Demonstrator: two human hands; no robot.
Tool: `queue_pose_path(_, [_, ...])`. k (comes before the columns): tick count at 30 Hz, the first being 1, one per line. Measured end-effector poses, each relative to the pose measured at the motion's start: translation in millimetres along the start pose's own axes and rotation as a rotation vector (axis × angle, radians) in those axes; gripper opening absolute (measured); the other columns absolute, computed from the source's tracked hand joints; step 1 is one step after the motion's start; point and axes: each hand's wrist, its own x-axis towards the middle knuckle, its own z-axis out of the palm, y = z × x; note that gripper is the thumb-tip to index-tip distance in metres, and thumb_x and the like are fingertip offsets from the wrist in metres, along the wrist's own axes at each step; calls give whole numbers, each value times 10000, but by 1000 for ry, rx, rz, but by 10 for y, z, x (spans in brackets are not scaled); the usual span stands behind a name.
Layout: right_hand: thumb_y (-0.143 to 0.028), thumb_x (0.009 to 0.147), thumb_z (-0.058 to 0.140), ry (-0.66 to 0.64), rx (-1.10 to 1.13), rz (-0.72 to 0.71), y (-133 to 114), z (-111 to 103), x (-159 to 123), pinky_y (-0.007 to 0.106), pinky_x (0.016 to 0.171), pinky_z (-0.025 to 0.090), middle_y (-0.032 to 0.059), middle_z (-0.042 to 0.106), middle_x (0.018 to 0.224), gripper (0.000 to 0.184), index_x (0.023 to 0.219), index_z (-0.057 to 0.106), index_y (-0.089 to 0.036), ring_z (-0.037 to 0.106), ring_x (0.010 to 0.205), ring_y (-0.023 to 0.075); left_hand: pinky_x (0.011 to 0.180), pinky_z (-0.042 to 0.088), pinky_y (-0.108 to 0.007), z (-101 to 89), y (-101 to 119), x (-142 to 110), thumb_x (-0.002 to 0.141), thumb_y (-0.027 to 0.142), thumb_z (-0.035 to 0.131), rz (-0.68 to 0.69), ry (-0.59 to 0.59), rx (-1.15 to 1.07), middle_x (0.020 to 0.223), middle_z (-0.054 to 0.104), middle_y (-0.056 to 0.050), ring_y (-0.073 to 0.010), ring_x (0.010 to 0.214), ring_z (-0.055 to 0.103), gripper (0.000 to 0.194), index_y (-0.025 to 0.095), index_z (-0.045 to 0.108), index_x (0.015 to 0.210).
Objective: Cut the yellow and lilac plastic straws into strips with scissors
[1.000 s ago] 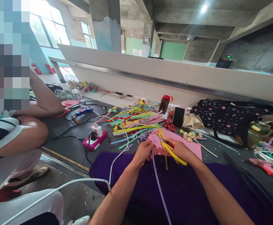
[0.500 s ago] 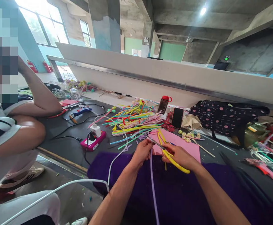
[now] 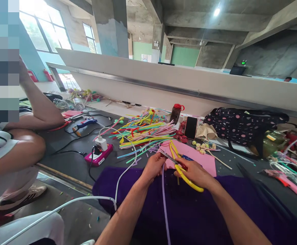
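My left hand [image 3: 153, 167] is closed, its thumb and fingers pinching a long lavender chenille stem [image 3: 164, 204] that hangs down over dark purple cloth. My right hand [image 3: 194, 173] grips yellow-handled scissors [image 3: 190, 181]. Their narrow metal blades point left and reach the fingertips of my left hand, by the top of the stem. Whether the blades touch the stem is too small to tell. Beneath and beyond both hands lies a pink sheet [image 3: 207, 160], with a blue-handled tool [image 3: 186, 157] partly hidden behind my right hand.
Colourful chenille stems [image 3: 143, 134] are heaped beyond my hands. To the left are a magenta power strip [image 3: 99, 158] with a white cable, a glue gun [image 3: 87, 122] and a seated person's arm [image 3: 40, 102]. A bottle [image 3: 175, 114], phone [image 3: 190, 127] and patterned bag [image 3: 240, 131] stand behind.
The whole view has shifted slightly. My hands keep nearly the same hold on the stem and scissors, and more of the blue-handled tool shows beside my right hand.
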Motion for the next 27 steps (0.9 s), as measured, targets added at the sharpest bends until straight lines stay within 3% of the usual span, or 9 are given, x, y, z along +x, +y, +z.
queue_pose_path(12, [-494,767,505,-17,52,-28,34,36,14,239,567,366,25,662,795,453,1140,566,-245,575,670,184,300,213,-158,-1,11,-14,766,399,459,-49,-12,15,499,537,54,-38,295,380,274,156,544,859])
queue_pose_path(18, [-458,750,533,-7,49,5,64,70,37,240,581,372,41,673,856,450,1139,569,-234,589,702,187,298,204,-166,-1,-5,-25,744,338,458,-139,-67,99,498,573,15,-48,293,397,215,144,527,684])
queue_pose_path(27, [-452,765,519,-10,30,3,44,90,79,238,565,350,29,680,802,352,1030,618,-242,593,678,181,313,221,-166,1,18,-76,765,344,436,-156,-83,284,343,460,38,-52,251,342,290,151,506,559])
